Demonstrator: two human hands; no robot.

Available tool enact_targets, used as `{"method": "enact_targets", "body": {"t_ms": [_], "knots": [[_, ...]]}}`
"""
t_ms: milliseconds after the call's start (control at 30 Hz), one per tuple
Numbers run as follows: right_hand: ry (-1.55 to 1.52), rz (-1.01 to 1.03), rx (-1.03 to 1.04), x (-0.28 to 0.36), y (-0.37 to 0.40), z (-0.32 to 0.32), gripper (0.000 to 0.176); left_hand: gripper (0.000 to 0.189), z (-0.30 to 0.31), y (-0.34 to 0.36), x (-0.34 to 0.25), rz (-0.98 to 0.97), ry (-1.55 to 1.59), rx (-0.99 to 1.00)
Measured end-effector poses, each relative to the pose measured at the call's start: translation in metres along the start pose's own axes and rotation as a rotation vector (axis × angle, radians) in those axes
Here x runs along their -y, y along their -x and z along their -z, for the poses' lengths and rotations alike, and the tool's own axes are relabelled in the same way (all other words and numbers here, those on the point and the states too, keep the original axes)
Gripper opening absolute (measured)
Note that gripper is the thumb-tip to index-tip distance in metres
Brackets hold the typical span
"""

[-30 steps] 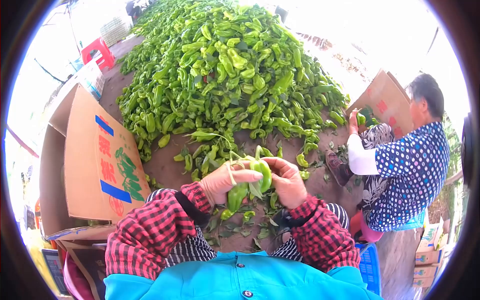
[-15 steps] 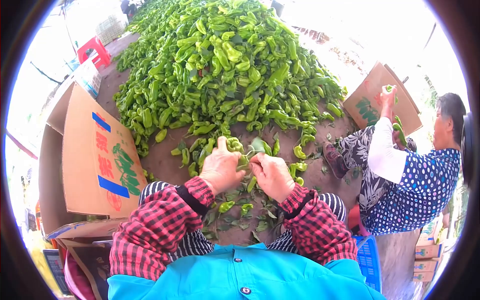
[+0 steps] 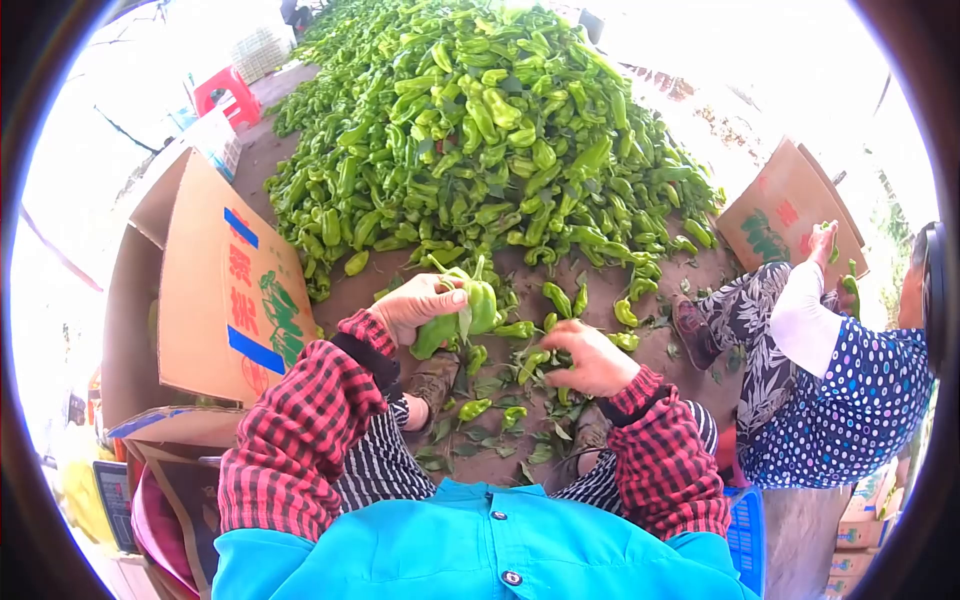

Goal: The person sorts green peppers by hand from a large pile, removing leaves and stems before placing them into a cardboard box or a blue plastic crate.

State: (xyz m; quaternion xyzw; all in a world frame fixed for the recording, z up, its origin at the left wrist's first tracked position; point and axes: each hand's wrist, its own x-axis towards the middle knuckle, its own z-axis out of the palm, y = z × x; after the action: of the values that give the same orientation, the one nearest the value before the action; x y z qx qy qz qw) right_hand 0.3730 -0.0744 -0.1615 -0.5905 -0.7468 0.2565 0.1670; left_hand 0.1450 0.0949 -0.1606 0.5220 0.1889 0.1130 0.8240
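In the middle of the head view, my left hand (image 3: 418, 303) is closed around green peppers (image 3: 482, 306), their stems pointing up past the fingers. My right hand (image 3: 592, 360) is lower and to the right, apart from the left one. Its fingers are curled loosely with a gap to the thumb, and nothing shows between them. Loose peppers (image 3: 528, 364) lie on the ground just beside and beneath it. Ahead of both hands rises a big heap of green peppers (image 3: 480, 150).
A tall open cardboard box (image 3: 205, 290) stands at my left. To the right sits a co-worker (image 3: 840, 400) holding peppers, near another cardboard box (image 3: 775, 205). Fallen leaves (image 3: 480, 440) litter the ground between my feet. A blue plastic crate (image 3: 745, 530) and red stool (image 3: 228, 97) are in view.
My hands have moved apart: the left went left with the peppers, the right dropped down and right, away from the leafy stem it was pinching. The whole view has shifted slightly.
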Motion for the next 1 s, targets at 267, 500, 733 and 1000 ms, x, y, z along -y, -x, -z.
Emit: {"method": "enact_targets", "body": {"t_ms": [267, 500, 733, 1000], "knots": [[-0.015, 0.321, -0.765, 0.055, -0.048, -0.016, 0.05, 0.048, -0.05, -0.008, 0.002, 0.191, 0.378, -0.185], [-0.924, 0.082, -0.672, 0.054, -0.059, -0.016, 0.005, 0.062, -0.045, 0.019, 0.02, 0.098, 0.552, -0.075], [-1.188, 0.033, -0.638, 0.021, -0.056, 0.015, 0.007, 0.049, -0.049, 0.045, 0.014, -0.138, 0.458, 0.092], [-1.44, -0.199, 0.005, 0.028, -0.034, 0.004, 0.039, 0.048, -0.053, 0.062, 0.013, -0.272, 0.409, 0.015]]}}
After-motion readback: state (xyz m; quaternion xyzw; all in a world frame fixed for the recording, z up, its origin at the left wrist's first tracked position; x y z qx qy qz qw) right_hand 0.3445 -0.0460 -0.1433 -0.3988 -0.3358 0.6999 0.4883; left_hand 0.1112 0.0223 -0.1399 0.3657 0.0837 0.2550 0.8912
